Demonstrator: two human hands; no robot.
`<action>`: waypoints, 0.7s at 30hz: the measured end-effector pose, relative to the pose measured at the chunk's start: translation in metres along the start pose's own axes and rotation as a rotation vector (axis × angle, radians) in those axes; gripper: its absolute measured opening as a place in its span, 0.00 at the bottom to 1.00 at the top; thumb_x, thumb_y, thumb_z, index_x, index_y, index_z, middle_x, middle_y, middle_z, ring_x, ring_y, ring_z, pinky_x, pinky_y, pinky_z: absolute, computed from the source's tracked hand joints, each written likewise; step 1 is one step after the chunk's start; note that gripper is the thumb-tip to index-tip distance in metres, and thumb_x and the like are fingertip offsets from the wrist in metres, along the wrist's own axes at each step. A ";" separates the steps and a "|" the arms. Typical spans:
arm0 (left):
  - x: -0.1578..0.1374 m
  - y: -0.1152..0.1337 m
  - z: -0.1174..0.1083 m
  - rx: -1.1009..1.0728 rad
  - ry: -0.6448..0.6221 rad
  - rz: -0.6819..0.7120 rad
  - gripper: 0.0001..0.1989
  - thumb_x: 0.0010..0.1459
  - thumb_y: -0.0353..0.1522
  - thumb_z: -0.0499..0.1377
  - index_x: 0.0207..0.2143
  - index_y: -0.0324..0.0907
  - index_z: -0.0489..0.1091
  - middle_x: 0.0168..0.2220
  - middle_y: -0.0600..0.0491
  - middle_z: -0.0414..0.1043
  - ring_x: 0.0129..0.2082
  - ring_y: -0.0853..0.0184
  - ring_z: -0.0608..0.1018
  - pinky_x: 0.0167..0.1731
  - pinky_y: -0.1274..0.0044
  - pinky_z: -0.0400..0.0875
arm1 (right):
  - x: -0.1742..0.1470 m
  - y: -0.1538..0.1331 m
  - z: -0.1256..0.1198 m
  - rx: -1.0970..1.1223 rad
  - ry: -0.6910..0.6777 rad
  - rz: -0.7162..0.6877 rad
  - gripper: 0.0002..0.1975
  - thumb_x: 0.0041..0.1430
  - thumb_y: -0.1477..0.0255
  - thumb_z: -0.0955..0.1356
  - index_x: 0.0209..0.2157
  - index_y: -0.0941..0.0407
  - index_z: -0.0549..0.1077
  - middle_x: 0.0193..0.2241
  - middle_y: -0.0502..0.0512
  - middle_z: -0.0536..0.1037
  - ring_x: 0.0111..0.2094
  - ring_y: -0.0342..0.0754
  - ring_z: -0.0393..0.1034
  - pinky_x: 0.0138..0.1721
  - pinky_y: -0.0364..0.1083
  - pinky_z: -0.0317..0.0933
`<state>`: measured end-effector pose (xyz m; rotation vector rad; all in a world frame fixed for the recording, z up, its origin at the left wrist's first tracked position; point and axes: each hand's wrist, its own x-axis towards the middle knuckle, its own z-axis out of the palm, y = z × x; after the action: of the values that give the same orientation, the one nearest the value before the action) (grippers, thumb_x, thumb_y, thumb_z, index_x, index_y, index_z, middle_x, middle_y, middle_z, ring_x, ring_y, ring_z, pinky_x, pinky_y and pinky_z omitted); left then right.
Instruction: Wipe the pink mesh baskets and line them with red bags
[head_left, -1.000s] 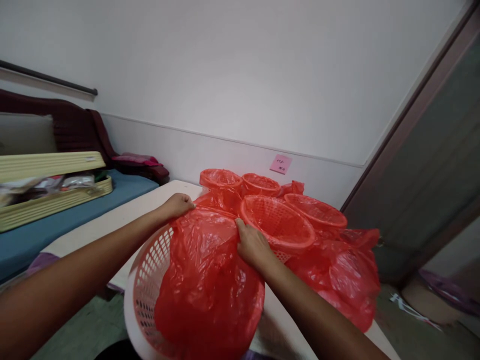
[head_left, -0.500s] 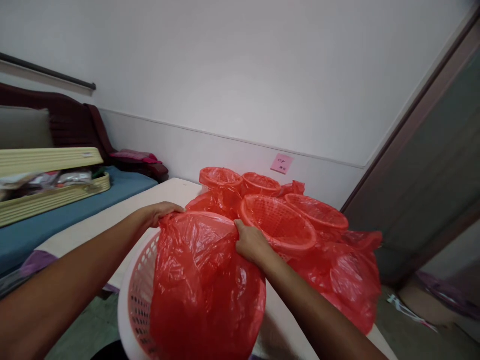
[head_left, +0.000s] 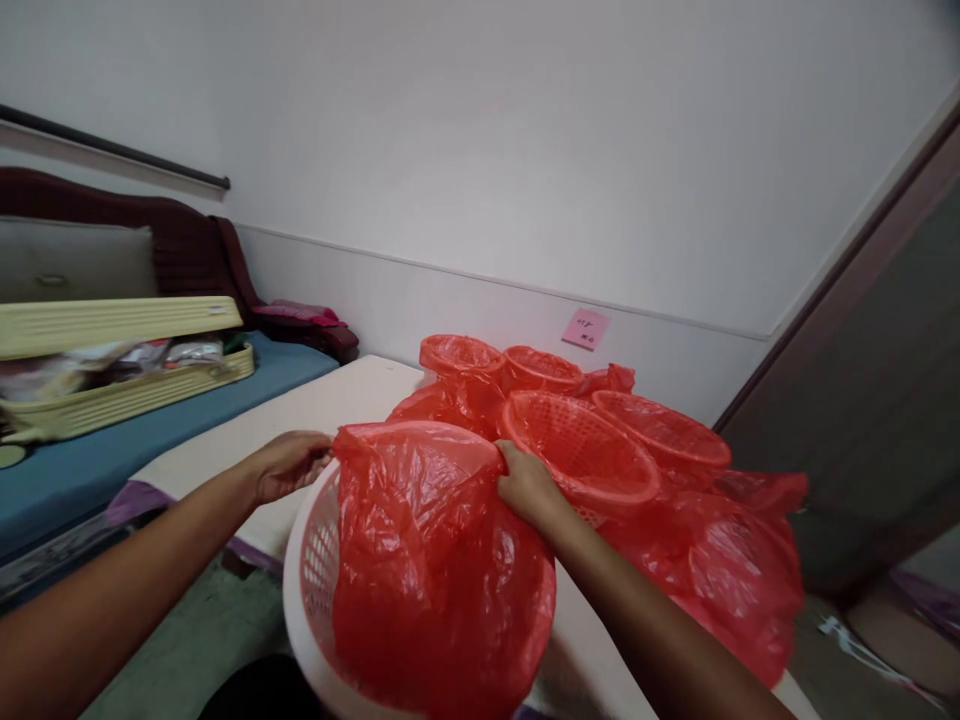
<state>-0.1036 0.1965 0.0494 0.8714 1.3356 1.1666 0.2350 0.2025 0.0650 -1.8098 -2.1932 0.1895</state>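
Observation:
A pale plastic basket (head_left: 297,590) with slotted walls is tilted toward me at the near side of the table. A thin red plastic bag (head_left: 427,580) covers most of its mouth, while the basket's left side shows bare. My left hand (head_left: 292,465) pinches the bag's edge at the upper left, just outside the rim. At the upper right of the rim, my right hand (head_left: 529,485) is closed on the bag and the basket's edge; the fingers behind are hidden. Right behind stands another basket (head_left: 581,450) lined in red.
More red-lined baskets (head_left: 461,355) crowd the white table (head_left: 300,400) toward the wall. A pink note (head_left: 585,328) is stuck on the wall. To the left, an open yellow suitcase (head_left: 142,390) lies on a blue bed (head_left: 289,362). A dark door (head_left: 862,450) is at right.
My left hand has shifted outward to the left of the rim, drawing the bag's edge with it. My right hand keeps its hold. The whole view has swung slightly left.

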 end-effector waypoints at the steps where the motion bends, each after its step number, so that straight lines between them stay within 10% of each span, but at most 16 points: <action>1: -0.006 0.002 0.000 0.038 0.058 0.074 0.09 0.43 0.29 0.65 0.28 0.39 0.69 0.22 0.57 0.71 0.18 0.74 0.71 0.19 0.83 0.67 | 0.000 0.000 0.000 0.010 0.007 0.003 0.27 0.51 0.82 0.62 0.54 0.57 0.67 0.48 0.62 0.79 0.50 0.54 0.73 0.45 0.45 0.60; 8: -0.057 0.039 0.025 0.396 -0.032 0.427 0.15 0.45 0.39 0.69 0.36 0.46 0.78 0.24 0.56 0.73 0.23 0.69 0.70 0.20 0.82 0.58 | -0.002 0.001 0.002 0.038 0.037 0.030 0.26 0.50 0.83 0.62 0.52 0.60 0.68 0.46 0.64 0.79 0.49 0.56 0.73 0.46 0.46 0.61; 13: -0.055 0.026 0.018 0.441 -0.065 0.295 0.12 0.45 0.39 0.70 0.19 0.42 0.74 0.18 0.53 0.71 0.18 0.68 0.68 0.14 0.81 0.56 | -0.003 0.006 0.005 0.048 0.062 0.035 0.26 0.50 0.83 0.62 0.53 0.61 0.68 0.46 0.65 0.79 0.50 0.56 0.73 0.47 0.47 0.61; 21: -0.059 -0.024 -0.021 -0.063 -0.098 0.021 0.01 0.50 0.26 0.64 0.28 0.37 0.75 0.26 0.50 0.76 0.23 0.70 0.77 0.25 0.81 0.74 | 0.000 0.013 0.011 0.072 0.090 0.057 0.19 0.51 0.81 0.63 0.46 0.58 0.70 0.42 0.59 0.79 0.44 0.51 0.72 0.42 0.44 0.60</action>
<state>-0.1136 0.1305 0.0397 0.8868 1.2071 1.1616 0.2438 0.2059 0.0509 -1.8063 -2.0494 0.1933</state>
